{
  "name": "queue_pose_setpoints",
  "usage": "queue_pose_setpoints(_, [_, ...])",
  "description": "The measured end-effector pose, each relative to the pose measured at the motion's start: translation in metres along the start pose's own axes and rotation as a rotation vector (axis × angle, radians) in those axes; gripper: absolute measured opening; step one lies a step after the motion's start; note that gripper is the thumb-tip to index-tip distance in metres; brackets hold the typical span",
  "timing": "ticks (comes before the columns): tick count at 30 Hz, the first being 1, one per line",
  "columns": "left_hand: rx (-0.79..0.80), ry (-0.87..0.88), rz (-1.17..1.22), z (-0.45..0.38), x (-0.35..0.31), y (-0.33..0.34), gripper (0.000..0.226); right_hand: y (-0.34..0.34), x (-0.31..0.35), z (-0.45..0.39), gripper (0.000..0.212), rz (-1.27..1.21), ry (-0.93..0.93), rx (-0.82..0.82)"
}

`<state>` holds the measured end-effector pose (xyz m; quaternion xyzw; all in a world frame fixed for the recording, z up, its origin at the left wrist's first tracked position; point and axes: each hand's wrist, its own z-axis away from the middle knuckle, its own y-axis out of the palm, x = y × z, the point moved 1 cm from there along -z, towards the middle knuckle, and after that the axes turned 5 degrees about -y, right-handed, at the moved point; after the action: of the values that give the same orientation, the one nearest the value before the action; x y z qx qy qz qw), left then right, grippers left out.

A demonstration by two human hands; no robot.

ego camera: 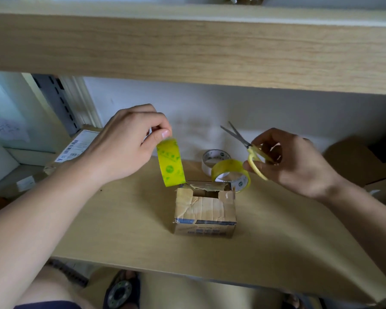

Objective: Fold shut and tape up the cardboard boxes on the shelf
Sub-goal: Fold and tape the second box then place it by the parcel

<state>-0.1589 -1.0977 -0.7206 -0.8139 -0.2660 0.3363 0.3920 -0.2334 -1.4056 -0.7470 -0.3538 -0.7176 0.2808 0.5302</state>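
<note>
A small worn cardboard box (205, 210) stands on the wooden shelf (120, 230), its torn top flaps folded in with a gap between them. My left hand (129, 141) pinches the upper end of a cut strip of yellow-green tape (171, 166), which hangs down to the box's back left corner. My right hand (292, 161) grips yellow-handled scissors (252, 150), blades apart and pointing up and left. A yellow tape roll (231, 172) lies just behind the box, and a white roll (214, 158) stands behind that.
A flat box with a barcode label (76, 148) lies at the left end of the shelf. Brown cardboard (354, 161) sits at the right. A thick upper shelf board (187, 45) hangs overhead. A slotted metal upright (58, 101) stands back left.
</note>
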Motion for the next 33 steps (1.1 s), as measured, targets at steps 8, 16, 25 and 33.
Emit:
queue_pose_setpoints(8, [0.003, -0.033, -0.011, 0.010, 0.014, -0.009, 0.009, 0.025, 0.036, -0.023, 0.022, -0.124, -0.199, 0.230])
queue_pose_setpoints(16, [0.063, -0.014, -0.005, 0.022, 0.023, -0.004, 0.011, 0.047, 0.058, -0.035, 0.024, -0.121, -0.224, 0.303])
queue_pose_setpoints(25, [0.114, -0.005, 0.043, 0.028, 0.037, -0.001, 0.012, 0.060, 0.069, -0.045, 0.028, -0.040, -0.268, 0.340])
queue_pose_setpoints(33, [0.139, -0.063, 0.108, 0.036, 0.045, 0.003, 0.012, 0.073, 0.073, -0.048, 0.024, -0.025, -0.287, 0.355])
